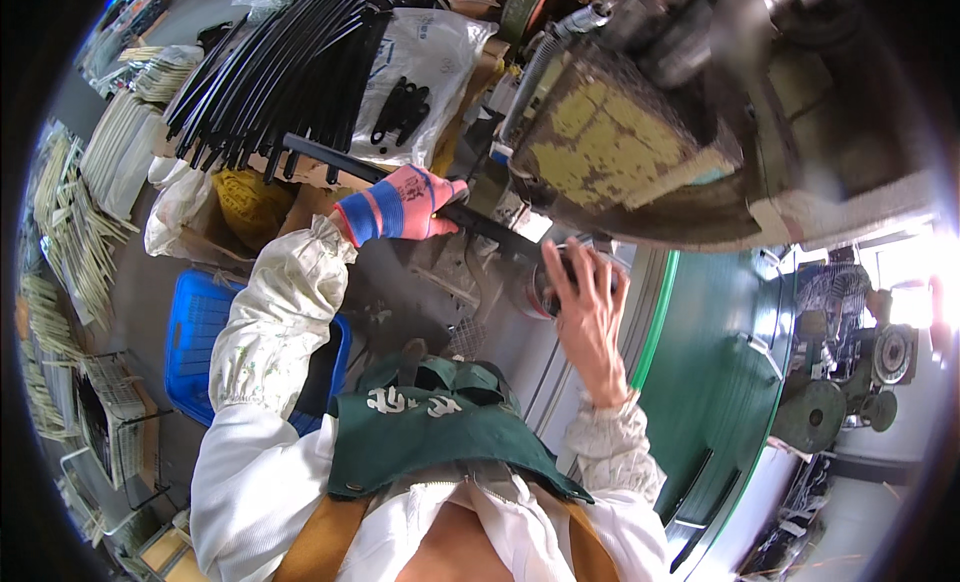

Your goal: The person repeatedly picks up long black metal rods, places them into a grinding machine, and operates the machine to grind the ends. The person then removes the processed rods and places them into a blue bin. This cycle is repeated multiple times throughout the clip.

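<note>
My left hand (pixel 409 203), in a pink knit glove with a blue cuff, grips a long black bar (pixel 495 233). The bar slants down to the right, under the machine's edge. My bare right hand (pixel 589 304) is at its right end, fingers bent over a dark rounded thing. A round container with a red band (pixel 534 293) shows just left of those fingers. My hand hides most of it, so I cannot tell whether the fingers grip the bar, the container or something in it.
A worn yellow-green machine block (pixel 615 131) looms at upper right. Many black rods (pixel 270 79) lie at upper left, beside a plastic bag (pixel 457 41) with small black parts (pixel 401 113). A blue basket (pixel 187 342) stands low left; a green conveyor belt (pixel 712 342) runs at right.
</note>
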`<state>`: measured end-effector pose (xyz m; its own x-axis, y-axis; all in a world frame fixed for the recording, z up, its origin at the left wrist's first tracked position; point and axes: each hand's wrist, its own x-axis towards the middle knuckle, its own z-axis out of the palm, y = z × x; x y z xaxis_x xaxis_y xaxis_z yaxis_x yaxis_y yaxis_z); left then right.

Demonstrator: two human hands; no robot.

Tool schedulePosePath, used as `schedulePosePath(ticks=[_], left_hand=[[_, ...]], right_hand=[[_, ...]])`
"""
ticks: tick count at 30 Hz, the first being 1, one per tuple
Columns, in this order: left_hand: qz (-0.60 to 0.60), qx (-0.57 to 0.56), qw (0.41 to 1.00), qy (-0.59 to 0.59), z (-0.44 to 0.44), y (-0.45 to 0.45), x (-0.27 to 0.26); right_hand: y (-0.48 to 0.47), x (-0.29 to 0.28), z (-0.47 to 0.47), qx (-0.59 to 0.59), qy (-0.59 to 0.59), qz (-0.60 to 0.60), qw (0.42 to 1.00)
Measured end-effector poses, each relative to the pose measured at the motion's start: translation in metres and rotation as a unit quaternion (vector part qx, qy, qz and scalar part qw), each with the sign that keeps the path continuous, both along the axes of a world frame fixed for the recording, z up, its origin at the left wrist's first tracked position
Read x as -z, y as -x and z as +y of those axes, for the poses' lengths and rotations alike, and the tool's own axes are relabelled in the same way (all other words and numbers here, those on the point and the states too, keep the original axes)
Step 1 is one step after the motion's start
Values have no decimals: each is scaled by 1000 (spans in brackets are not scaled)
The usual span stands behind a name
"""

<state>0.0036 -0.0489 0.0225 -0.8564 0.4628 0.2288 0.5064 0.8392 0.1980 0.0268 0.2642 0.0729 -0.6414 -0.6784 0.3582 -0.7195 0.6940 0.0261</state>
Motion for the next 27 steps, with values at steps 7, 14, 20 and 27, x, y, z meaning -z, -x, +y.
schedulePosePath(ticks=[7, 14, 20, 27], left_hand=[[148, -15, 988, -47, 37, 10, 4], [169, -29, 985, -16, 43, 16, 7], [122, -89, 988, 1, 63, 9, -1], [154, -104, 981, -48, 69, 6, 13]], right_hand=[[55, 24, 35, -1, -11, 46, 999], [64, 23, 38, -19, 18, 12, 1000], [75, 11, 47, -18, 29, -61, 998], [81, -3, 49, -23, 14, -118, 993]])
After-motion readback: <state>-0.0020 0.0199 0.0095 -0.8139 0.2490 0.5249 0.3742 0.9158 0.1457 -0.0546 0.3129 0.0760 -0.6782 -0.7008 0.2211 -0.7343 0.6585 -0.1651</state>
